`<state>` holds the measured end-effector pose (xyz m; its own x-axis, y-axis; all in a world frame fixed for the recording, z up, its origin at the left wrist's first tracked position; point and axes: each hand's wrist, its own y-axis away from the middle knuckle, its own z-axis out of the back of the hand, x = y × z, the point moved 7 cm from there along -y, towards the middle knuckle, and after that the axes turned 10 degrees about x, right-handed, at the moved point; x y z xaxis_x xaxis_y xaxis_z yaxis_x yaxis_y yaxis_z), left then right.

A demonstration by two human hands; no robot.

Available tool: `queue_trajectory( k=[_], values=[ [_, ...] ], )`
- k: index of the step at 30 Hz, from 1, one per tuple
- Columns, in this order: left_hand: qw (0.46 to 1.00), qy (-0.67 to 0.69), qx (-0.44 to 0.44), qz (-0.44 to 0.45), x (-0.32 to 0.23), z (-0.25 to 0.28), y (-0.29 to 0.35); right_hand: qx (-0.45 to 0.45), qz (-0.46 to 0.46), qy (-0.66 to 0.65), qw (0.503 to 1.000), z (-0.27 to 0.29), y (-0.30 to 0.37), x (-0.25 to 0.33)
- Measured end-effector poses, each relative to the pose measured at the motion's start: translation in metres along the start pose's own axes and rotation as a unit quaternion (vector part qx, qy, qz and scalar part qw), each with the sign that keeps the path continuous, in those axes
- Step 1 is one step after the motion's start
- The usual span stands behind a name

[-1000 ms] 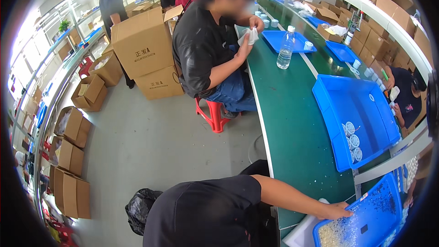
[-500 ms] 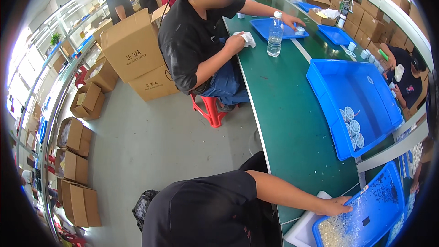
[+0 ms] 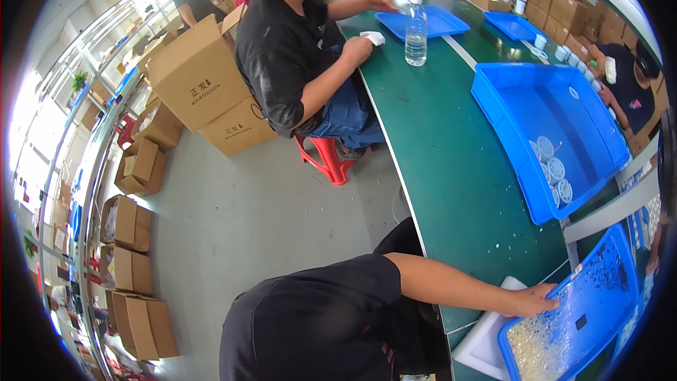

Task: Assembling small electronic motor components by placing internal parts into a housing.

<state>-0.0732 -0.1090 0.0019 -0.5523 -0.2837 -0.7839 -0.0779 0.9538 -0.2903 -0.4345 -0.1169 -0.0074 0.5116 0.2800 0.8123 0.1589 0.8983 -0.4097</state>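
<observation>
Blue tray [image 3: 599,314], strewn with pale grains [image 3: 532,349] and black bits [image 3: 611,271], was seen at the lower right, beside a white box [image 3: 482,342] and the green table [image 3: 472,240]. Its left rim was pinched by the left hand [image 3: 532,300]; the right hand was out of view, so its state could not be told. White round parts [image 3: 556,168] were held in a deeper blue bin [image 3: 509,159].

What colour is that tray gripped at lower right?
The tray is blue, best seen in the head view.
</observation>
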Motion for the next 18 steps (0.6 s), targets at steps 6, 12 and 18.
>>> queue_trajectory(
  k=[6, 12, 18],
  values=[
    [0.998, 0.048, -0.013, 0.034, -0.007, 0.007, 0.008, 0.071, 0.096, 0.087, 0.989, 0.011, 0.011, 0.085],
    [0.998, 0.038, -0.026, 0.036, -0.01, 0.006, 0.009, 0.247, 0.158, 0.131, 0.947, -0.029, 0.042, 0.129],
    [0.997, 0.062, -0.018, 0.046, 0.005, -0.002, 0.003, 0.216, 0.227, 0.128, 0.941, -0.029, 0.04, 0.143]
  ],
)
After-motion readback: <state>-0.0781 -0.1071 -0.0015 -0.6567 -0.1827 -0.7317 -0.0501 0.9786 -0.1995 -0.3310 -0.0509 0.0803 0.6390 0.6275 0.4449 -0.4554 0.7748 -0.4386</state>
